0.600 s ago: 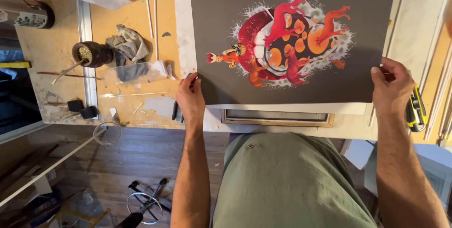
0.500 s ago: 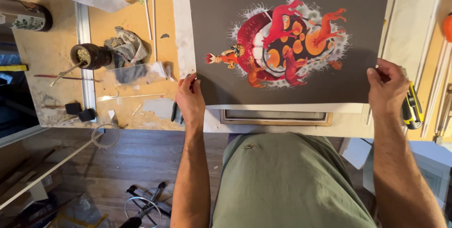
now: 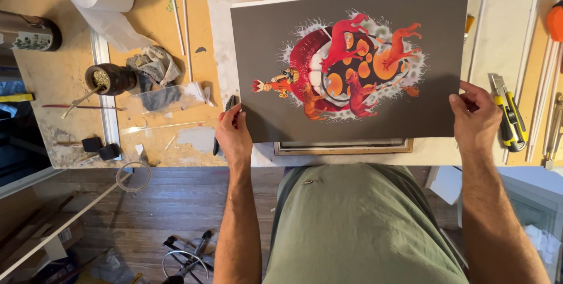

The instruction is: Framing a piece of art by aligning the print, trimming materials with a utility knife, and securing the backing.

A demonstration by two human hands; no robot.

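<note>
Holding the grey art print (image 3: 352,61) above the workbench (image 3: 152,20), we pinch its near-left corner with our left hand (image 3: 233,134) and near-right edge with our right hand (image 3: 476,117).

Two bare forearms reach forward from the bottom of the view, set wide apart. The left hand (image 3: 233,134) is closed in a pinch, knuckles up, thumb on top and fingers (image 3: 234,115) curled under. The right hand (image 3: 476,118) mirrors it, wrist straight, its thumb and fingers pressed together in a grip at the same height.
</note>
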